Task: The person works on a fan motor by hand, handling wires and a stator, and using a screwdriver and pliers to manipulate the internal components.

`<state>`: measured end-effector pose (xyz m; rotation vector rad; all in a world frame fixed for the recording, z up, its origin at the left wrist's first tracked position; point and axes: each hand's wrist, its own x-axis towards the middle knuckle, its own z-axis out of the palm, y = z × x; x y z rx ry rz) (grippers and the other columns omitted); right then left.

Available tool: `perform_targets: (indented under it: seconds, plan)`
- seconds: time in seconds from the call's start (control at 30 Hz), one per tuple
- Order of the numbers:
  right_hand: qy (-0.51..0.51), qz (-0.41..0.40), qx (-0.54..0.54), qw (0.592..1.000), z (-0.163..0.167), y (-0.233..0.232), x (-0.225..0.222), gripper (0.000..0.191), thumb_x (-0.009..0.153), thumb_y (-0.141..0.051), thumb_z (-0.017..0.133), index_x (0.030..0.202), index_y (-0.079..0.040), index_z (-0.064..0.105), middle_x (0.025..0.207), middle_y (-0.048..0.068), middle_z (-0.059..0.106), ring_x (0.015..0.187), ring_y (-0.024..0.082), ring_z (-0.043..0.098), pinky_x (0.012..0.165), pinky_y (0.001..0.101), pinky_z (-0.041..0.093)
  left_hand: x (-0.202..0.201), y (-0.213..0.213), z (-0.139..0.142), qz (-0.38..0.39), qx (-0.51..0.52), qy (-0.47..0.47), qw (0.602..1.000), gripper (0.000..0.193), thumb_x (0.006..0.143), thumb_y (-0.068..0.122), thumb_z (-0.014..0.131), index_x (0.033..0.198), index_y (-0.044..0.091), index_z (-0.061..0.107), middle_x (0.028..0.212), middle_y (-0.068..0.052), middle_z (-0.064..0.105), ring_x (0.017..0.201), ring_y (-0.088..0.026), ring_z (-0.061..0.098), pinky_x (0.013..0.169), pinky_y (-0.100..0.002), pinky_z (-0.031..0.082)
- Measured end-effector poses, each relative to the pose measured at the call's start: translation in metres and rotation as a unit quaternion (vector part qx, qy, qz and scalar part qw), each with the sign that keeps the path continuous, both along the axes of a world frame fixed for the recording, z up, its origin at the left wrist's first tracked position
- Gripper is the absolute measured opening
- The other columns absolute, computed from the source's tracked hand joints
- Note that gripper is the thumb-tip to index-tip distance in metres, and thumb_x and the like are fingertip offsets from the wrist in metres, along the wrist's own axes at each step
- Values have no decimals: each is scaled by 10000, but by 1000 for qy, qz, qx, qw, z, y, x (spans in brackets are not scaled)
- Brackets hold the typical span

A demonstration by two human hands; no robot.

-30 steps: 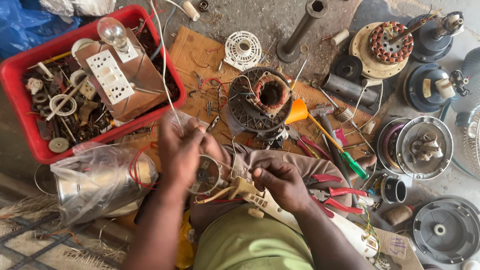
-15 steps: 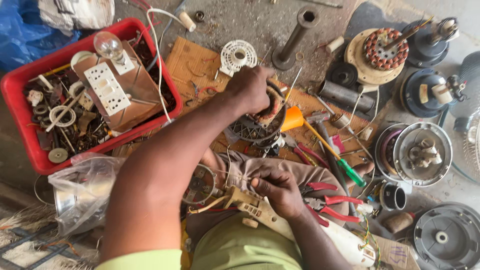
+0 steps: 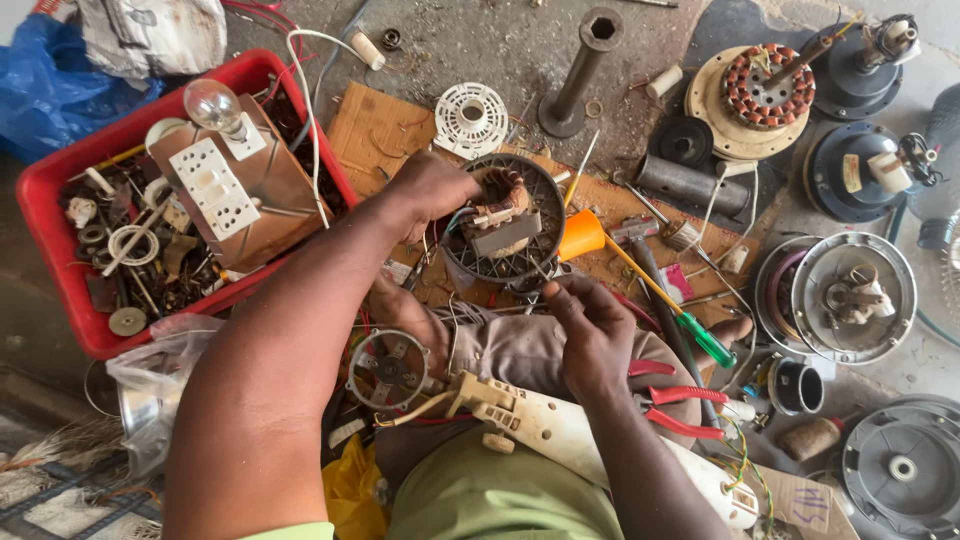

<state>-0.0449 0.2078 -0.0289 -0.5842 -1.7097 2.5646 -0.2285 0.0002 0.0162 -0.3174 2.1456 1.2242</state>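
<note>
Overhead view of a seated person at repair work on the floor. The fingers of the left hand [image 3: 425, 190] are clenched on the left rim of a round fan motor [image 3: 497, 222], whose dark slotted housing lies face-up with copper windings showing; being circular, it has no clear long axis, and its open face points up toward the camera. The motor rests on a brown board [image 3: 375, 125] just past the person's knees. The fingers of the right hand [image 3: 590, 330] curl at the motor's near edge; whether they grip anything cannot be told. A cream plastic casing [image 3: 560, 430] lies across the lap, its long axis running toward lower right. Left of the board stands a red tray [image 3: 45, 240] of parts; red-handled pliers [image 3: 680, 410] lie at right. The surface is bare concrete floor [image 3: 480, 45].
</note>
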Motion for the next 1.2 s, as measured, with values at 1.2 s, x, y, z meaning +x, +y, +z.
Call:
perform_targets:
  seconds: [1.2]
  plan:
    - [-287,339,595,670,1,98,-61,432,816,-545,712,1072,-215,826,1052,107,780,965,284,752,887,417,596,79,15,-3,-25,-122,466,876,503,633,12,921,1061,22,656,1025,-164,733,956,-316,718,835,-426,566]
